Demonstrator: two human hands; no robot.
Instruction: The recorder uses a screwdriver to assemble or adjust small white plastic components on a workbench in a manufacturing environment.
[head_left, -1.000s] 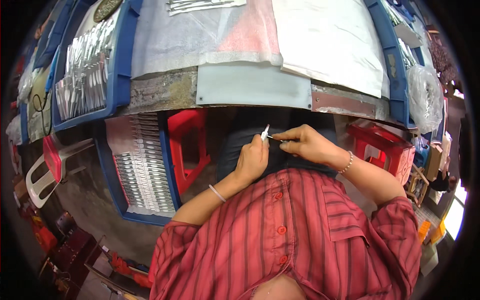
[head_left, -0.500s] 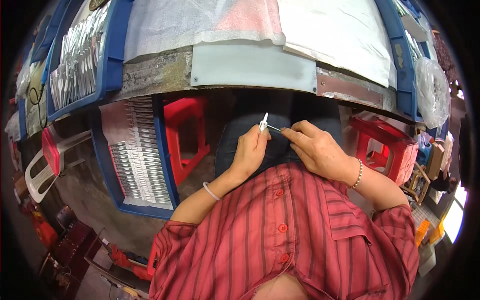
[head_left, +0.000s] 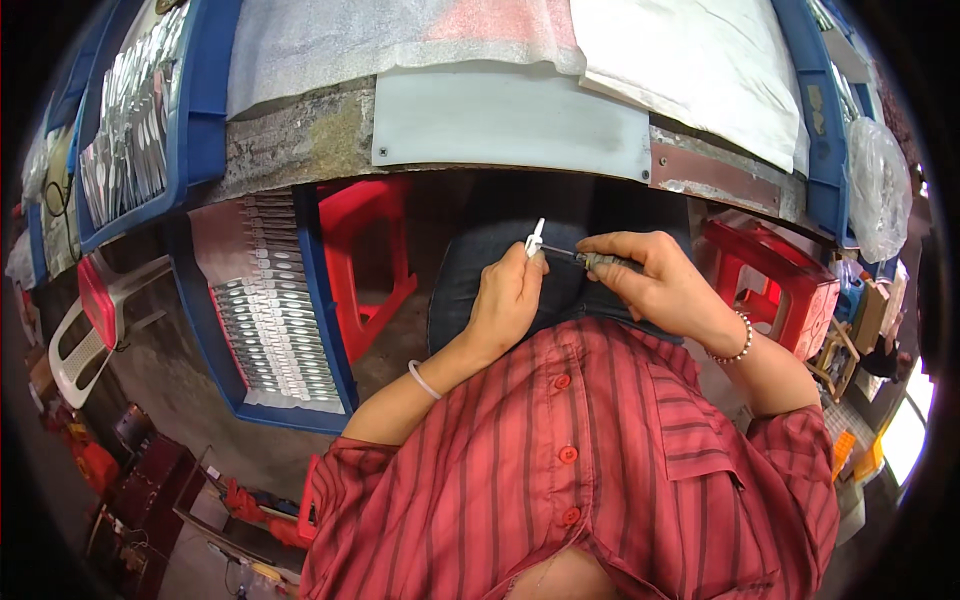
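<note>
My left hand (head_left: 511, 298) is closed around a small white, pointed plastic piece (head_left: 537, 236), whose tip sticks up past my thumb and fingers. Its lower part is hidden in my grip. From the right, my right hand (head_left: 650, 285) grips a small screwdriver (head_left: 610, 262) by its greyish handle. The screwdriver's thin metal shaft points left and meets the side of the white piece. Both hands are over my lap, in front of the table edge.
A blue crate (head_left: 345, 385) with rows of slim silvery pieces (head_left: 275, 320) stands to my left. Another blue crate (head_left: 205, 110) sits on the table. Red stools (head_left: 365, 260) are at both sides, and a pale plate (head_left: 510, 115) covers the table edge. A clear plastic bag (head_left: 880, 190) hangs at right.
My right hand has turned and its fingers have shifted, so the screwdriver's handle now shows. My left hand still holds the white piece, slightly further right in the picture.
</note>
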